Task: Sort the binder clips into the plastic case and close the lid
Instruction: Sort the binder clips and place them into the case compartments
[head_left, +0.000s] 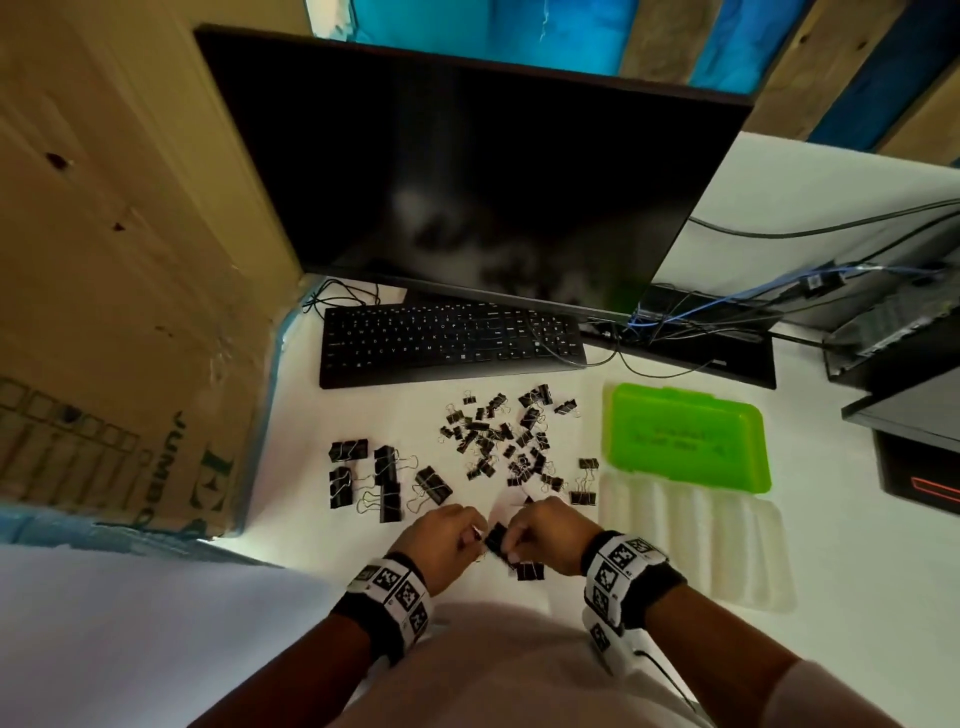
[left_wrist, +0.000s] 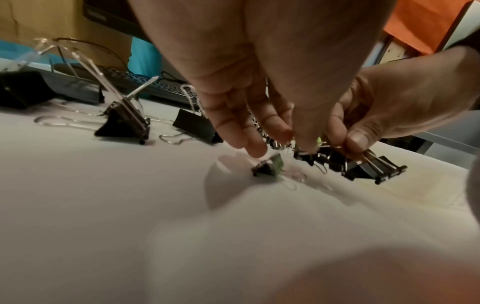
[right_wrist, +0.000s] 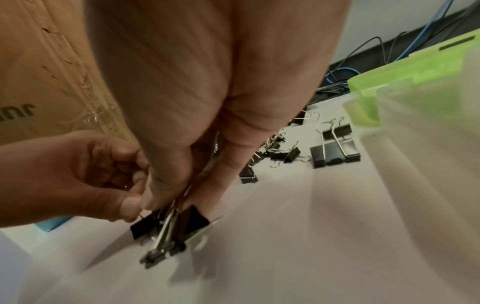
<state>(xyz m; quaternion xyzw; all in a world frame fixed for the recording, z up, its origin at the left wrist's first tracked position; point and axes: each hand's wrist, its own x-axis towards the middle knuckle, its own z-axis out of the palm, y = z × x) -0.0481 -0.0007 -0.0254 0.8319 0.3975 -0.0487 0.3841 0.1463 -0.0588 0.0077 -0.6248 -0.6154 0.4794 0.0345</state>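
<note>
Both hands, lower centre: left hand (head_left: 441, 540) and right hand (head_left: 545, 535) each pinch one medium clip (head_left: 496, 538) just above the desk (head_left: 857, 519). Case (head_left: 691, 545), right of centre: lid (head_left: 680, 436) open, tray clear. Large clips (head_left: 384, 480), left of centre. Small clips (head_left: 498, 441), heaped at centre, below keyboard (head_left: 447, 343).

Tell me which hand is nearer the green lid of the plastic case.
Right. The right hand is at the near desk edge, just left of the clear tray, with the green lid beyond that tray. The left hand sits further left, beside the right hand, both pinching a binder clip.
</note>
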